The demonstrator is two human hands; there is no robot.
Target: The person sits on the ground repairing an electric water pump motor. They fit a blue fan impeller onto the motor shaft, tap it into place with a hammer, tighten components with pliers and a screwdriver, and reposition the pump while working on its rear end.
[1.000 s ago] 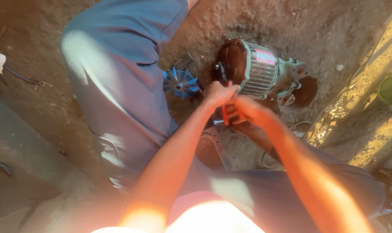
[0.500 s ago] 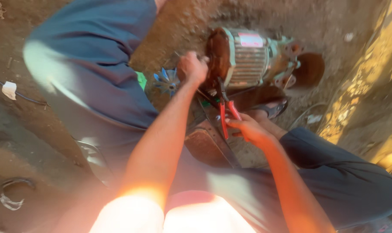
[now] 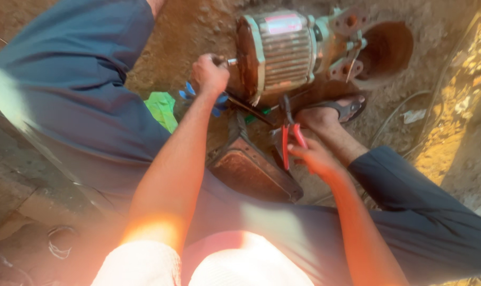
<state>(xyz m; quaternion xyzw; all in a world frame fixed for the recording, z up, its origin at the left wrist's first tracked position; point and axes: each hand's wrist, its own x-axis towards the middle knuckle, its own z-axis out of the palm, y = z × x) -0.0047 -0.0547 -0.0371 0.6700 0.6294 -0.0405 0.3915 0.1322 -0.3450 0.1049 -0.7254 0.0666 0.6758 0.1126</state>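
Presently, left hand (image 3: pixel 209 74) is clenched on the shaft (image 3: pixel 231 62) at the motor's (image 3: pixel 282 53) nine o'clock; right hand (image 3: pixel 314 157) fingers pinch red-handled pliers (image 3: pixel 289 135). Advisable: steady the shaft firmly, square the pliers.

Your left hand (image 3: pixel 210 74) is closed around the shaft end (image 3: pixel 231 62) of the ribbed electric motor (image 3: pixel 282 53). Your right hand (image 3: pixel 315 158) holds red-handled pliers (image 3: pixel 289 132), their nose just beyond your fingertips, near the motor's underside.
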